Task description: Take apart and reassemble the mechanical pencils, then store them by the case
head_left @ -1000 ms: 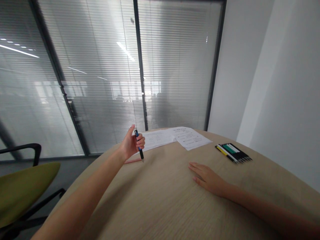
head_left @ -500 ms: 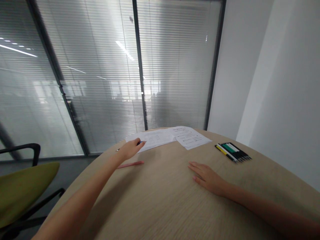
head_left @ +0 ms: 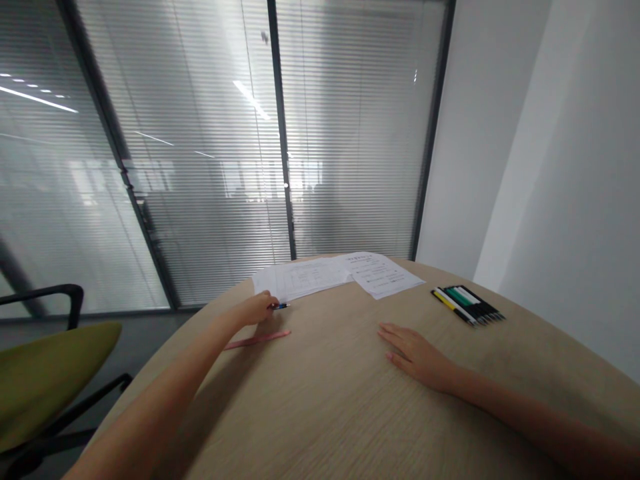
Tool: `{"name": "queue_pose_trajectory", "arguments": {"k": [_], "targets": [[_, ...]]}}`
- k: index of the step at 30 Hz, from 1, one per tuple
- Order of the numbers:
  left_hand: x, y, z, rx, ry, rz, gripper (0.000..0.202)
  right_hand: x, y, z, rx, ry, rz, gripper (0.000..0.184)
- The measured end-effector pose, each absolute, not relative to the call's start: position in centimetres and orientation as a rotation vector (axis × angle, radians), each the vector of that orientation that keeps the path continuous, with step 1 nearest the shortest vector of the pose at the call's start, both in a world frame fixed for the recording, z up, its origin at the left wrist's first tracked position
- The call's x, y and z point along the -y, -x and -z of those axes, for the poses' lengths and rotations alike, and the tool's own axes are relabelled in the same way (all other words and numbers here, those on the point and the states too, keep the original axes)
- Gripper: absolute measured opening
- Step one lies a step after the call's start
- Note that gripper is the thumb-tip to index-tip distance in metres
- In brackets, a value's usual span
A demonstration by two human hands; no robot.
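Observation:
My left hand (head_left: 257, 308) is closed on a dark pen (head_left: 283, 306) with a blue part and a pale tip, held low at the near edge of the papers. Just nearer to me lies a long thin pink stick-like thing (head_left: 265, 338), partly behind my left forearm. My right hand (head_left: 413, 353) rests flat on the wooden table (head_left: 330, 393), fingers stretched out and holding nothing. To its right, several pens (head_left: 467, 305) lie side by side, mostly black, with yellow, white and green ones among them.
Printed sheets lie at the far edge: a left stack (head_left: 305, 277) and an overlapping right sheet (head_left: 383, 275). A green chair (head_left: 55, 367) with black armrests stands at the left. Beyond are a glass partition with blinds (head_left: 350, 133) and a white wall (head_left: 575, 200).
My left hand has moved down toward me with the pen, off the papers and closer to the pink thing. My right hand has stayed in place.

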State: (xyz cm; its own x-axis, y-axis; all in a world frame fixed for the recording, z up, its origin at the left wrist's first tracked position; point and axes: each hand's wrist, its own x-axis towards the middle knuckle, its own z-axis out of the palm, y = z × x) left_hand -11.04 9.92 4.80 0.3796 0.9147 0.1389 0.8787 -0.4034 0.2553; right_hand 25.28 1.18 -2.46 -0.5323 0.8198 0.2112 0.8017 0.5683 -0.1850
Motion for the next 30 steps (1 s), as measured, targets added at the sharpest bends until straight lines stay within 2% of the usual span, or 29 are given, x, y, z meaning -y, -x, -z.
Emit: {"name": "queue_pose_trajectory", "arguments": {"k": [8, 11, 14, 18, 25, 30], "targets": [[-10.1, 11.2, -5.0, -1.619, -2.463, -0.308, 0.012, -0.9, -25.1, 2.0, 2.537, 1.362, -0.109, 0.050], [-9.5, 11.1, -6.1, -1.676, -2.434, -0.307, 0.014, -0.9, -25.1, 1.9, 2.555, 1.374, -0.093, 0.050], [-8.0, 10.3, -7.8, -1.692, -2.417, -0.246, 0.006, -0.8, -25.1, 1.9, 2.543, 1.363, -0.093, 0.048], [-5.4, 7.8, -9.0, -1.471, -2.405, -0.024, 0.021, -0.8, -25.0, 1.9, 2.525, 1.359, -0.120, 0.048], [-3.9, 3.8, -6.5, -1.423, -2.453, 0.362, 0.023, -1.0, -25.3, 2.3, 2.525, 1.357, -0.097, 0.049], [-3.6, 3.3, -5.8, -1.385, -2.484, 0.367, 0.033, -1.0, -25.3, 2.2, 2.539, 1.366, -0.098, 0.049]]}}
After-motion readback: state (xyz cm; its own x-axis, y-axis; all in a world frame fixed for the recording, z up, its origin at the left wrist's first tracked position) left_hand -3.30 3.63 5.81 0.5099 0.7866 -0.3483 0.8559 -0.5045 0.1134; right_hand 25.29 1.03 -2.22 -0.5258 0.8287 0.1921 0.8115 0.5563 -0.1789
